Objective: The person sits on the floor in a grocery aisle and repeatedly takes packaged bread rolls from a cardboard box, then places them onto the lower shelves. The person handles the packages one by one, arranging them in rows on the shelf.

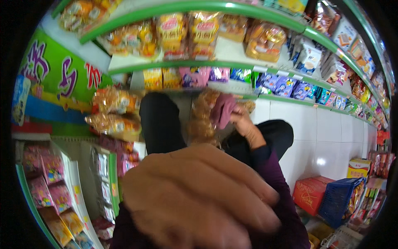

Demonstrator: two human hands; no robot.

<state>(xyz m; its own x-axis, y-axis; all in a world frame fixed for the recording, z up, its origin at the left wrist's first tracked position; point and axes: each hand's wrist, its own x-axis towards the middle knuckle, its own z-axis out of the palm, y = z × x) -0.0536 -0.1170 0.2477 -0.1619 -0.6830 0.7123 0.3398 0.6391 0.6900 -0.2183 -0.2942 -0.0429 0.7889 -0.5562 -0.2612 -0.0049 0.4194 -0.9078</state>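
My right hand (243,120) is closed around a mauve cloth (224,110), which it holds up between my knees. Right behind and beside the cloth are clear-wrapped brown bread packs (203,124), standing low in front of the shelf; the cloth and hand hide part of them. Close to the camera, my left hand (195,195) looms large and slightly blurred, its back turned up and its fingers reaching to the right, loosely bent. Nothing shows in it, though its palm is hidden. Dark trousers cover my bent knees (159,120).
Ahead run green-edged shelves (174,64) with bagged breads (265,41) and colourful snack packets (286,85). More wrapped breads (114,124) sit left of my knee. Pink packets (49,166) fill a left rack. On the right are white floor tiles (292,120), a red box (311,193) and a blue basket (338,199).
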